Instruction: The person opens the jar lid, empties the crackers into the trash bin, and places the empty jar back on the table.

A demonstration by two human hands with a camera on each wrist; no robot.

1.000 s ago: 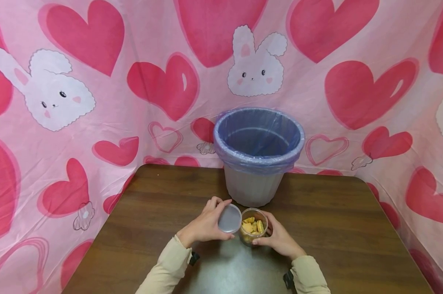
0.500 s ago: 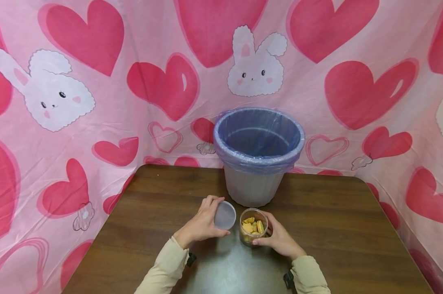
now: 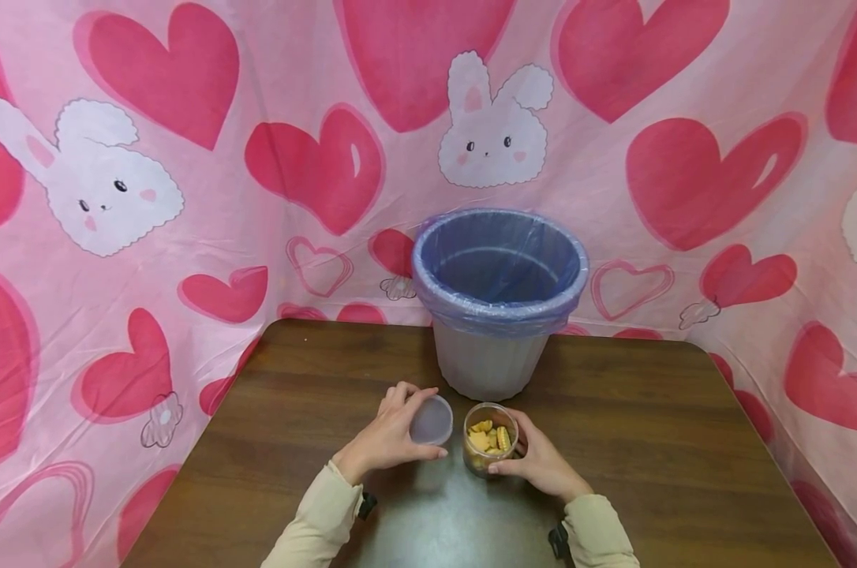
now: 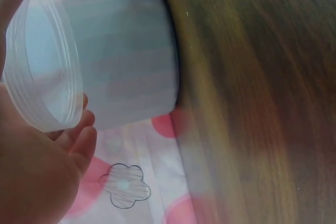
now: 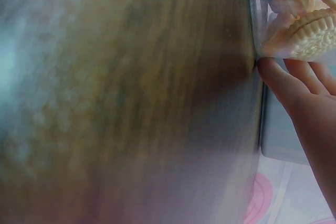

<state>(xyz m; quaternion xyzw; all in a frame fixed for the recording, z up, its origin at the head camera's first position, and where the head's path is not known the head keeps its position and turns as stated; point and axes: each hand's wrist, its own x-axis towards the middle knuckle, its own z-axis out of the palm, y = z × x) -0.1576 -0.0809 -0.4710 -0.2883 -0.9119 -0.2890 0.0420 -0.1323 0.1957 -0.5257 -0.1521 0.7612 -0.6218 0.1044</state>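
Note:
A round translucent screw lid (image 3: 431, 420) is gripped at its rim by my left hand (image 3: 393, 435), raised off the table; its ridged edge shows in the left wrist view, where the lid (image 4: 50, 61) stands tilted. My right hand (image 3: 538, 457) holds a clear plastic jar (image 3: 490, 465) around its side. That jar stands uncovered on the table. Inside it lie several yellowish sandwich cookies (image 3: 487, 439); one cookie (image 5: 314, 35) with a ridged edge shows through the wall in the right wrist view. Lid and jar are apart, side by side.
Right behind the jar stands a large grey bin (image 3: 488, 363) lined with a bluish plastic bag (image 3: 503, 312). All of this is on a dark wooden table (image 3: 656, 442). A pink cloth (image 3: 208, 189) with hearts and rabbits hangs around the back and sides.
My left hand has drawn the lid leftward, away from the jar, and its tilt has shifted. My right hand and the jar have stayed where they were.

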